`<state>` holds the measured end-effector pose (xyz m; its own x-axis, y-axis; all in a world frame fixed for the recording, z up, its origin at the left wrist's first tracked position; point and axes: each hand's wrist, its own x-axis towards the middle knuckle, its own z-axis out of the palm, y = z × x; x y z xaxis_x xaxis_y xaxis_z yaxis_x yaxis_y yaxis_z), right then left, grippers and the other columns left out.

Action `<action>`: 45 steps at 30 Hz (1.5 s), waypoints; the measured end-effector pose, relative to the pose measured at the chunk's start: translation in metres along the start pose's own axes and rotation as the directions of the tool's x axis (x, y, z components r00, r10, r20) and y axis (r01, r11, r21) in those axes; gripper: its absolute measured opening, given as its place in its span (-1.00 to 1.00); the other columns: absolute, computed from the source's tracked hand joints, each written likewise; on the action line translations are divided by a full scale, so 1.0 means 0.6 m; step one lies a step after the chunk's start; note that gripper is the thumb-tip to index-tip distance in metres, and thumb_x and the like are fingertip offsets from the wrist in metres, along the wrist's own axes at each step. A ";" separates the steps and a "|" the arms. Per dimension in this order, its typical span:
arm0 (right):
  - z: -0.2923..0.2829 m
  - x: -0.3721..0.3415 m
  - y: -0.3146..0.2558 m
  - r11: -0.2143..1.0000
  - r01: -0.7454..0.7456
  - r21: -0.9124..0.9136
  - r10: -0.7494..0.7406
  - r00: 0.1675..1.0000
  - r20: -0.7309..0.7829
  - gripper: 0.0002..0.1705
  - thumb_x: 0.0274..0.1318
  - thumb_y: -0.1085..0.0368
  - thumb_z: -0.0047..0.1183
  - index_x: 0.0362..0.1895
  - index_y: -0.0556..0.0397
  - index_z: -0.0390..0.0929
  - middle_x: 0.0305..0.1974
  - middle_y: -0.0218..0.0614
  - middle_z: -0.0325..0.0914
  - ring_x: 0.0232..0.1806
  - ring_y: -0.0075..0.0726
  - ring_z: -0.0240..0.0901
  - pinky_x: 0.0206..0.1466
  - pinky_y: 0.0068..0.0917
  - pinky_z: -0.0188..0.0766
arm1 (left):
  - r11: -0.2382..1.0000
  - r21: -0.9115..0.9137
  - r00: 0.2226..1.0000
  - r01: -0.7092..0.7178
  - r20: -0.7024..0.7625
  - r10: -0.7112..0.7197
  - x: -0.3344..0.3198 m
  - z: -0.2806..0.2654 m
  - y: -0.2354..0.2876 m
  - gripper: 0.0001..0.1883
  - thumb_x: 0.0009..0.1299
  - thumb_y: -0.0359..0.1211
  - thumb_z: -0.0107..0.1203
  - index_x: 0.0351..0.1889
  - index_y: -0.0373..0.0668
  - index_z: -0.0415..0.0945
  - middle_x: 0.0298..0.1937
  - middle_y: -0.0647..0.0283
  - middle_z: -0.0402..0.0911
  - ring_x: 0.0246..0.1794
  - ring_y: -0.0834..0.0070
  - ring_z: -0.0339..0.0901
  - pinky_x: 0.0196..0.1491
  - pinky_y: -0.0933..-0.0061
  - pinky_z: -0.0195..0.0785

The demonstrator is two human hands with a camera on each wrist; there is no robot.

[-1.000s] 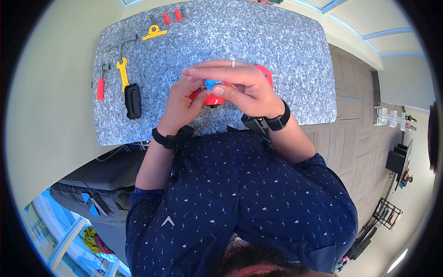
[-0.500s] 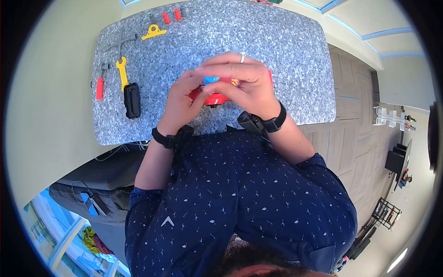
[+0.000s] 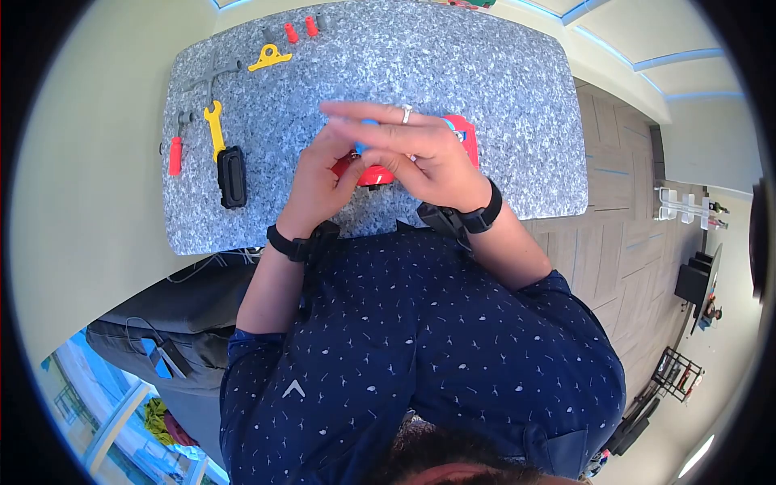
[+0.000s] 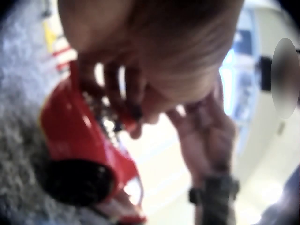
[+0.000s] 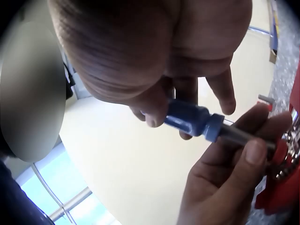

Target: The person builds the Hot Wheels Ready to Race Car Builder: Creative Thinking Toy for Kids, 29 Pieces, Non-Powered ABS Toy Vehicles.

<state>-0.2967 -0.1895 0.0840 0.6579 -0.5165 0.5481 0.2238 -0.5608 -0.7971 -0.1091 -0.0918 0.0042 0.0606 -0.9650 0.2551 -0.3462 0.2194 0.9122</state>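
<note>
My right hand point(image 3: 444, 162) pinches the blue handle of a toy screwdriver point(image 5: 187, 117) between thumb and fingers, other fingers stretched out. The grey shaft slants down to a red toy car point(image 4: 70, 122) with a black wheel point(image 4: 79, 183). My left hand point(image 3: 315, 182) pinches the shaft near its end, thumb on top, in the right wrist view. A small red piece point(image 5: 280, 151) sits at the shaft's tip, next to the silver engine part point(image 4: 108, 124) of the car. In the head view both hands cover most of the car.
Along the speckled table's point(image 3: 501, 89) left side lie a yellow wrench point(image 3: 213, 129), a black rectangular piece point(image 3: 232, 178), a red-handled tool point(image 3: 175, 156) and a grey cross-shaped tool point(image 3: 212, 78). Farther back are a yellow ringed piece point(image 3: 269, 56) and small red pieces point(image 3: 292, 32).
My right fingers shift over the screwdriver handle and now reach farther left, hiding more of the blue. The left hand stays nearly still beside the car.
</note>
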 end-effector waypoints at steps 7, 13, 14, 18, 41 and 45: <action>0.008 0.009 -0.005 0.968 0.103 -0.230 -0.109 0.994 -0.017 -0.35 0.25 0.46 0.41 0.44 -0.16 0.77 0.28 -0.21 0.78 0.14 -0.06 0.76 0.22 -0.22 0.69 | 0.994 0.092 0.999 -0.050 0.001 0.050 0.005 0.008 0.005 -0.86 0.47 -0.54 0.37 -0.04 -0.28 0.72 -0.04 0.11 0.67 -0.09 0.25 0.69 -0.11 0.27 0.59; -0.003 -0.010 0.007 0.964 0.094 -0.249 -0.091 0.996 0.023 -0.27 0.19 0.49 0.43 0.49 -0.12 0.71 0.30 -0.21 0.77 0.21 -0.02 0.76 0.22 -0.20 0.70 | 0.987 0.137 0.996 -0.087 -0.006 0.089 0.011 0.011 0.023 -0.85 0.45 -0.50 0.41 -0.07 -0.28 0.71 -0.09 0.13 0.64 -0.10 0.26 0.68 -0.14 0.28 0.58; -0.002 -0.006 0.008 0.961 0.117 -0.251 -0.116 0.993 0.021 -0.27 0.19 0.50 0.42 0.49 -0.11 0.71 0.28 -0.21 0.77 0.21 -0.02 0.76 0.21 -0.20 0.71 | 0.989 0.139 0.998 -0.053 -0.006 0.055 0.010 0.011 0.022 -0.84 0.44 -0.50 0.42 -0.06 -0.28 0.71 -0.09 0.14 0.65 -0.09 0.27 0.68 -0.14 0.28 0.58; 0.000 -0.007 0.001 0.992 0.066 -0.110 -0.062 0.997 0.040 -0.28 0.19 0.51 0.41 0.47 -0.09 0.72 0.30 -0.19 0.78 0.24 -0.01 0.75 0.22 -0.18 0.72 | 0.995 0.090 0.999 0.043 -0.015 -0.042 -0.003 0.019 -0.004 -0.82 0.44 -0.50 0.42 -0.04 -0.27 0.72 -0.09 0.15 0.66 -0.12 0.30 0.68 -0.16 0.30 0.57; -0.007 -0.011 0.008 0.994 0.045 -0.100 -0.041 0.998 0.043 -0.44 0.37 0.54 0.26 0.41 -0.08 0.74 0.35 -0.21 0.77 0.31 -0.01 0.75 0.26 -0.21 0.77 | 0.983 0.177 0.998 -0.050 -0.019 0.054 0.004 0.018 0.017 -0.67 0.46 -0.55 0.38 0.17 -0.23 0.74 0.07 0.11 0.66 -0.17 0.30 0.72 -0.20 0.32 0.58; -0.009 -0.013 0.011 0.990 0.067 -0.127 -0.063 0.997 0.037 -0.45 0.37 0.54 0.27 0.41 -0.05 0.73 0.34 -0.17 0.78 0.30 -0.01 0.75 0.29 -0.23 0.74 | 0.984 0.172 0.998 -0.052 -0.016 0.055 0.004 0.020 0.017 -0.60 0.44 -0.58 0.39 0.24 -0.20 0.74 0.09 0.15 0.66 -0.11 0.33 0.72 -0.18 0.36 0.60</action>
<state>-0.3044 -0.1928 0.0759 0.6689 -0.4555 0.5875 0.1746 -0.6719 -0.7198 -0.1234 -0.0938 0.0103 0.0561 -0.9491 0.3100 -0.5044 0.2410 0.8292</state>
